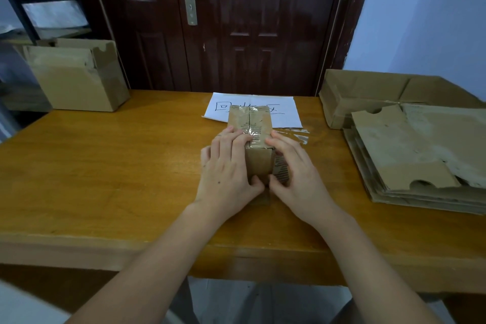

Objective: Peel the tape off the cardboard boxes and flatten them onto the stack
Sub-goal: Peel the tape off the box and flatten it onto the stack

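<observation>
Item: small cardboard box (249, 123), standing at the middle of the tabletop (105, 166), its far end overlapping a white paper sheet (286, 110) with handwritten characters. Condition: brown, scuffed, printed with dark markings on top and on the near right face; a strip of clear tape (254, 134) ran along the top seam, wrinkled and glossy near my fingers. A loose piece of clear tape (298, 134) lay on the tabletop just right of the box. Hands: my left hand (226, 166) was clamped on the box's left side, fingers curled over the top edge and thumb at the near lower corner; my right hand (292, 168) held the right side, fingers reaching the top edge by the tape and thumb meeting the left one low on the near face. Step, by my judgement: peeling the top seam tape, the box not yet flattened. Next move would have called for catching a lifted tape edge with a fingertip and drawing it along the seam while the other hand steadied the box. Destination: stack of flattened cardboard (420, 160) at the right of the tabletop, near a larger open box (368, 95). Also present: another cardboard box (76, 79) at the far left.
</observation>
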`<state>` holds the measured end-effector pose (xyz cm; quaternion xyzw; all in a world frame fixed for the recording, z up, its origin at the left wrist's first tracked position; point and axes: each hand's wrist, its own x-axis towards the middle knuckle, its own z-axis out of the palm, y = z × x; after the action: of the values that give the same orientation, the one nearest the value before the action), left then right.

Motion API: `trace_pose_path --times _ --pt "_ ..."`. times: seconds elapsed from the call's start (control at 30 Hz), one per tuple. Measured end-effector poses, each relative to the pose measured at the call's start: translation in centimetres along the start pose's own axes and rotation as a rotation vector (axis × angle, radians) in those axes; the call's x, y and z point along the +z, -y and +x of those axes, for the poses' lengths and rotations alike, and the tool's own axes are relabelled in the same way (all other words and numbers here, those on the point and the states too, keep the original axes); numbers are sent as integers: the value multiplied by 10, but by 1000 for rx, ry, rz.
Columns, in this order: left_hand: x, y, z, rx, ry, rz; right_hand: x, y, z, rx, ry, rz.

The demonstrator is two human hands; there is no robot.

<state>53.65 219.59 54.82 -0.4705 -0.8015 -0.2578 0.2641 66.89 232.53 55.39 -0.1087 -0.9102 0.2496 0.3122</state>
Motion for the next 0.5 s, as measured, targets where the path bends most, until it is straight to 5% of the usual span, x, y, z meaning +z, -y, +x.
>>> trace_pose_path --times 0.5 --pt "-1 -1 0 -3 -20 13 2 0 0 3 4 -8"
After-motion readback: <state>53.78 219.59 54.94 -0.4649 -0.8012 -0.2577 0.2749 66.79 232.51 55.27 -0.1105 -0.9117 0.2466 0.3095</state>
